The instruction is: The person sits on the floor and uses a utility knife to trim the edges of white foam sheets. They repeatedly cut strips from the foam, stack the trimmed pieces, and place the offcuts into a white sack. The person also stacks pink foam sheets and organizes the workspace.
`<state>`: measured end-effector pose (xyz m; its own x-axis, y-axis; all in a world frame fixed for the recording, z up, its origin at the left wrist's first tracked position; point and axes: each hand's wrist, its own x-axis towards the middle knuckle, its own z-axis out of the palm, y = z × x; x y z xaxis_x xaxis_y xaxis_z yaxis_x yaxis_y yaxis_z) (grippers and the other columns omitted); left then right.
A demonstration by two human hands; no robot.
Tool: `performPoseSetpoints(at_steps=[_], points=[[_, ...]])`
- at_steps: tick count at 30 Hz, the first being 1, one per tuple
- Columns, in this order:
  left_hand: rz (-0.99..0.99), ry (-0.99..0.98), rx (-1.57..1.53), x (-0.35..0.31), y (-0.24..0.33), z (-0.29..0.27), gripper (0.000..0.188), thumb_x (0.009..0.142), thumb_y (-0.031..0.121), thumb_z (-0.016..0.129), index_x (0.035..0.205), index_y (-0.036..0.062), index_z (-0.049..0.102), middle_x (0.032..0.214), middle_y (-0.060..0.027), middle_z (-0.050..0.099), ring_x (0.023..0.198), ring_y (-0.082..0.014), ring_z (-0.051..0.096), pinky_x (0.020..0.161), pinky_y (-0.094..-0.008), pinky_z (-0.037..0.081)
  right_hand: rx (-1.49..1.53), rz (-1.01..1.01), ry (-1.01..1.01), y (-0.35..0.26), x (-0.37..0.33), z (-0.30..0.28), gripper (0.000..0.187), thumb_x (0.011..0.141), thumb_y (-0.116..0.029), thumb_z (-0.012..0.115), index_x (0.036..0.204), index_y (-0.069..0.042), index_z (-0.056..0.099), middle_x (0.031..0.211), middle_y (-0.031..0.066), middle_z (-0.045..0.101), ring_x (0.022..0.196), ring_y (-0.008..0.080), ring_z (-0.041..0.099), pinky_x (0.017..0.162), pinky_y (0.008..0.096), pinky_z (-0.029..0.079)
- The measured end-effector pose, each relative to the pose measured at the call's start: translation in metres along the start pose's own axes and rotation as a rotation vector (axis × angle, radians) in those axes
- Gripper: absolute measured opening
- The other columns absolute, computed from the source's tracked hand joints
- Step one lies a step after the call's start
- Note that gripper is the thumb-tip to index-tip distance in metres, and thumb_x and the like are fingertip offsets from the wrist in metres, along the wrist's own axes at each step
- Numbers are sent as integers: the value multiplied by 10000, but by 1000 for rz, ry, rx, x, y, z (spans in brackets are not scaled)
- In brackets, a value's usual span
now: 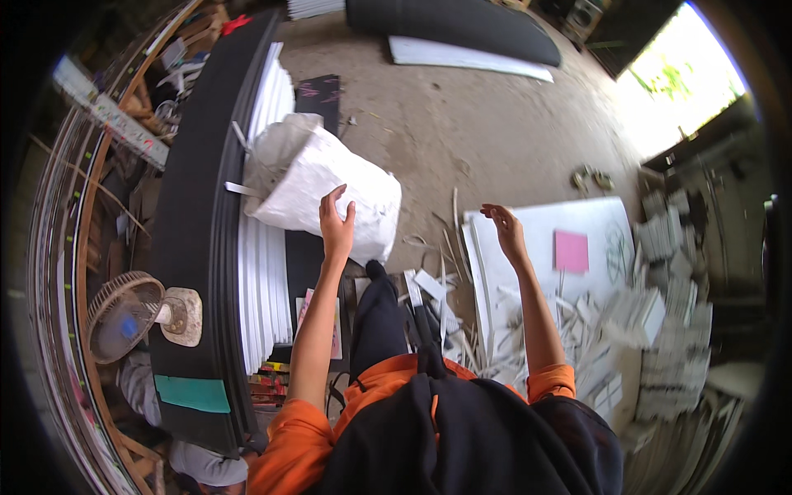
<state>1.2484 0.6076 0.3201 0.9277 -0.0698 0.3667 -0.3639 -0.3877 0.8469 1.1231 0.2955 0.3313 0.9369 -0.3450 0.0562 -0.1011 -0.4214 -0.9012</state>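
Note:
My left hand (336,221) is raised in front of a big white sack (355,186), its thumb and fingers apart and nothing in them. Whether it touches the sack I cannot tell. The sack lies tilted with its mouth toward the left, against a long stack of white sheets (262,272) topped by black ones (188,247). Out to the right, my right hand (506,231) hangs above the left edge of a flat white board (590,216), fingers stretched out and holding nothing. On that board rests a pink square (571,251).
White offcut strips (577,330) litter the board's near part and the floor. Piles of white pieces (672,330) stand at the right. A fan (124,318) and a teal piece (192,393) sit on the left stack. A black roll (454,33) lies far off; sandals (592,178) are beyond the board.

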Motion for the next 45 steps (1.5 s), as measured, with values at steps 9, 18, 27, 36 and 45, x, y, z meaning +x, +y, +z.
performPoseSetpoints(at_steps=[9,18,27,36,45], points=[[-528,-424,-290,-186,-9,60,331,789,141,547,1093,27,481,1019,-88,546,923,-148,509,787,-255,396,305,827,278,173,-347,-91,324,870,-338,402,1008,-84,547,868,38,611,746,121,559,653,268,413],[-972,-693,52,-315,-106,42,337,763,195,576,1038,11,510,994,-114,576,948,-186,539,818,-285,400,7,1193,299,269,-537,-16,291,851,-262,404,929,-27,557,789,87,604,658,174,566,583,305,435],[-1168,-636,-32,-392,-181,144,503,719,243,625,1108,-16,439,1062,-184,524,992,-247,505,815,-312,399,-359,744,60,352,-377,44,340,832,-286,475,936,28,553,883,203,576,808,327,560,743,360,421],[-1212,-413,214,-527,-334,307,789,653,386,677,1226,28,270,1236,-222,229,1123,-343,295,925,-417,287,-431,541,-183,554,-293,183,638,745,-427,556,1173,11,379,1144,194,435,1077,339,408,901,399,336],[-1055,-140,517,-606,-396,370,1017,583,564,661,1240,-44,177,1167,-244,273,1109,-369,275,926,-456,254,-624,397,45,634,-303,269,903,660,-518,609,1289,-18,199,1201,255,315,1113,404,305,891,510,277]])
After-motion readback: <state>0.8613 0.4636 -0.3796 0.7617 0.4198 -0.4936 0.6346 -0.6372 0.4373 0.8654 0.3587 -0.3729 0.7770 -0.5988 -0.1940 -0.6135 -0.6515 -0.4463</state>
